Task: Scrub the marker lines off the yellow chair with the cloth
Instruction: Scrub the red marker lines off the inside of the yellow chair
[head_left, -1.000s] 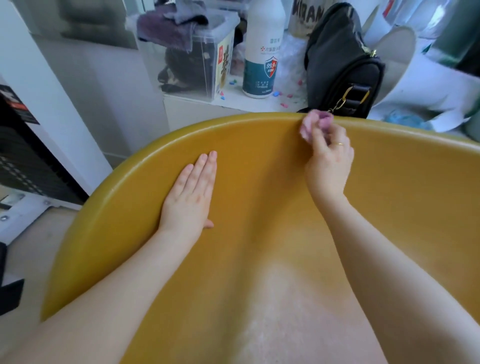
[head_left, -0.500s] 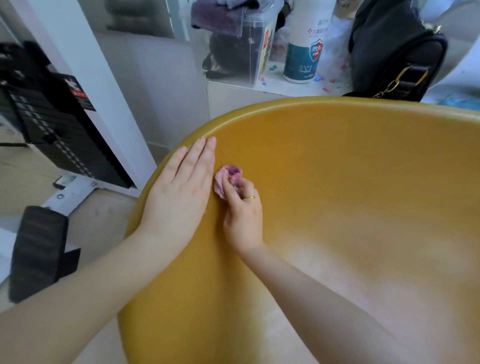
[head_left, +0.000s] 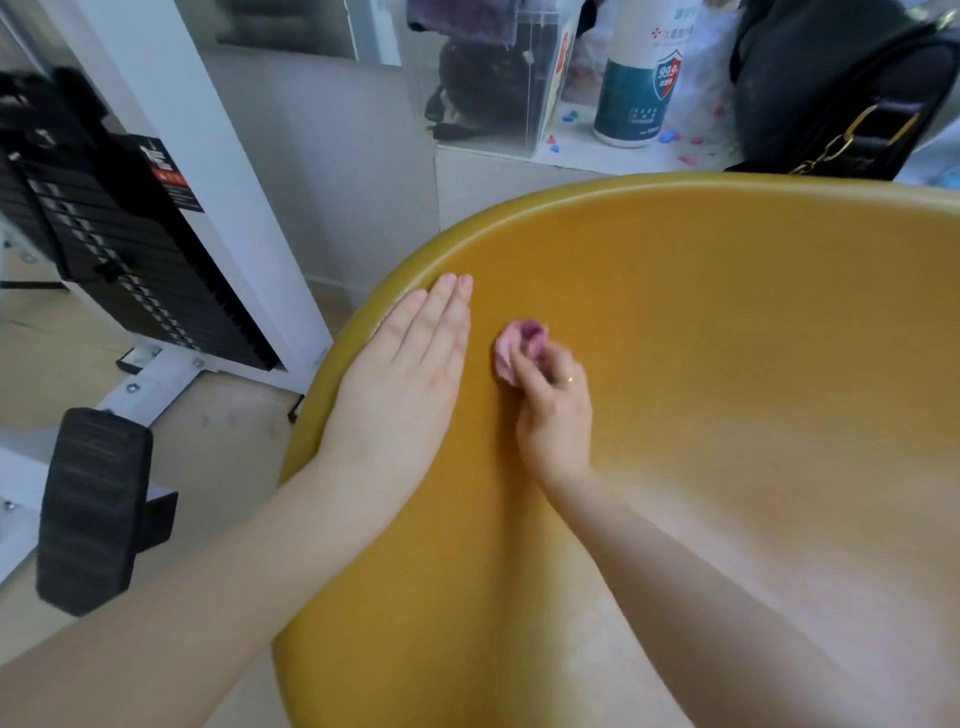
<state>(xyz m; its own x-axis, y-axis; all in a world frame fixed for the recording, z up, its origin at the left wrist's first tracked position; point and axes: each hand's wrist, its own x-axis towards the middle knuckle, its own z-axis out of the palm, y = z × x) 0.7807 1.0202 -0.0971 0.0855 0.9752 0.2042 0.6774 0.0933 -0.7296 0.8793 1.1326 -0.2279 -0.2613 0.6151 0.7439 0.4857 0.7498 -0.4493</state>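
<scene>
The yellow chair (head_left: 701, 322) is filling most of the view, a smooth, hard moulded shell curving up to a rounded rim; it is looking stiff and slick, probably sliding little under a flat palm, so bracing it near the rim seems the sensible hold. No marker lines are showing plainly on the visible surface.

The left hand (head_left: 410, 364) is lying flat on the shell just inside its left rim, fingers straight and together, holding nothing, only pressing.

The right hand (head_left: 553, 400) is sitting just beside it, toward the middle of the backrest, fingers curled and pinching the cloth (head_left: 519, 345) against the shell; a ring is showing on one finger.

The cloth is small, pink with purplish staining, bunched into a soft wad. It is likely light and limp, best kept balled under the fingertips so pressure reaches the plastic.

Beyond the chair's far rim, a white bottle (head_left: 641, 78) and a black bag (head_left: 831, 88) are standing on a ledge.
</scene>
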